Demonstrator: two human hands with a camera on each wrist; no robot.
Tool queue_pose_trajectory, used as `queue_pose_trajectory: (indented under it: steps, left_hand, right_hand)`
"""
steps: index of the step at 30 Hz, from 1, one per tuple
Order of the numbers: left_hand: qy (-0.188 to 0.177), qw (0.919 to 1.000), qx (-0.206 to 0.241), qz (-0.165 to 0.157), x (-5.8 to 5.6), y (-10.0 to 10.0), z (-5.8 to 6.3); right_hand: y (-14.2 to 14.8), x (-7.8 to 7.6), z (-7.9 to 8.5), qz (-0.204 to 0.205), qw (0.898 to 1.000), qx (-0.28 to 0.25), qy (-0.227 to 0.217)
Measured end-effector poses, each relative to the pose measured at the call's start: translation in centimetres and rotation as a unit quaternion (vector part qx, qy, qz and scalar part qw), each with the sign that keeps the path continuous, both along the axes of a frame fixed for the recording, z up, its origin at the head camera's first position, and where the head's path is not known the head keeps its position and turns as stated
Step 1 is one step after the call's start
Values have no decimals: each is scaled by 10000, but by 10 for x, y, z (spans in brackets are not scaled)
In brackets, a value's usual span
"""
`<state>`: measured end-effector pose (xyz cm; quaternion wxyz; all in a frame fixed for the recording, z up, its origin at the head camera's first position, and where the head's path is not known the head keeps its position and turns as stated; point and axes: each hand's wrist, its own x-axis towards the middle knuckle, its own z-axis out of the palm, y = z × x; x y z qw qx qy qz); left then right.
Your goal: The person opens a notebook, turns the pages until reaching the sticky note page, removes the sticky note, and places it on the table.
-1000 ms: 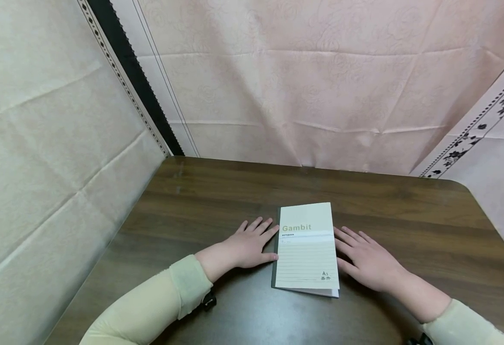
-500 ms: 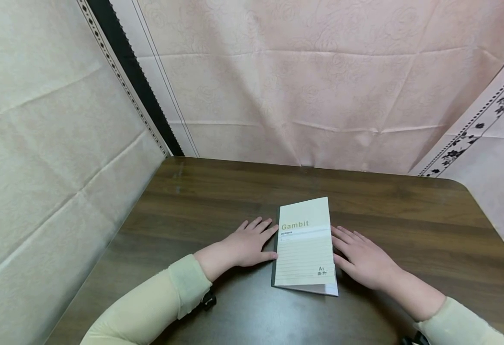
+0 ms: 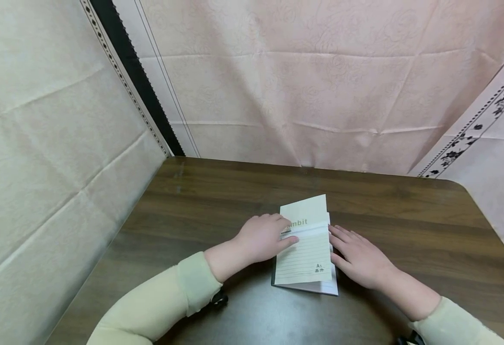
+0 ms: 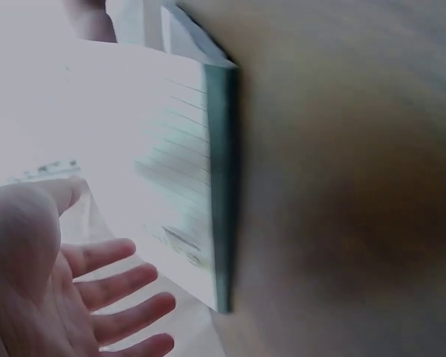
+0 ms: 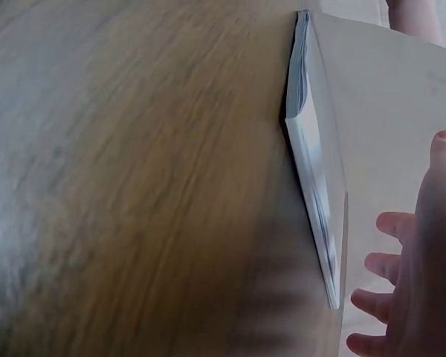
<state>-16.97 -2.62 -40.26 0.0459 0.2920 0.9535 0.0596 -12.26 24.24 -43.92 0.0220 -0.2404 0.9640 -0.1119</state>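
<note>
A notebook [image 3: 301,266] with a cream cover marked "Gambit" lies on the table, its dark spine on the left. Its cover slants up toward the right, so inner pages show at the right and near edges. My left hand [image 3: 261,237] is over the left part of the cover; in the left wrist view its fingers [image 4: 134,316] are spread and extended. Whether it touches the cover I cannot tell. At the notebook's right edge is my right hand [image 3: 361,258], fingers extended beside the raised cover. The right wrist view shows the page block [image 5: 316,182] below the lifted cover [image 5: 394,97].
The brown wooden table [image 3: 217,191] has rounded far corners. Pale pink cloth [image 3: 321,86] hangs behind it, with light cloth [image 3: 53,143] along the left side.
The notebook's cover has risen further at its right edge. My left hand has moved right, from beside the spine to over the cover. My right hand has shifted slightly left.
</note>
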Motion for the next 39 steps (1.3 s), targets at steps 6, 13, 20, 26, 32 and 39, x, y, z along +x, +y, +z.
queue_pose_trajectory:
  steps: [6, 13, 20, 26, 32, 39]
  left_hand:
    - [384, 9991, 174, 7, 2, 23, 15]
    - [812, 9965, 183, -53, 3, 44, 27]
    - [930, 9956, 101, -113, 5, 53, 34]
    - [955, 9953, 122, -129, 5, 53, 35]
    - [888, 9959, 144, -74, 7, 49, 41]
    - [917, 9955, 219, 69, 7, 37, 49]
  right_hand:
    - [-5, 0, 2, -41, 9999, -45, 85]
    - [-11, -1, 6, 78, 9994, -127, 308]
    - [-16, -3, 8, 109, 9989, -189, 413]
    - [-17, -4, 9, 75, 9994, -150, 309]
    - [-15, -5, 5, 232, 9987, -205, 395]
    - [-6, -3, -4, 346, 9989, -40, 327]
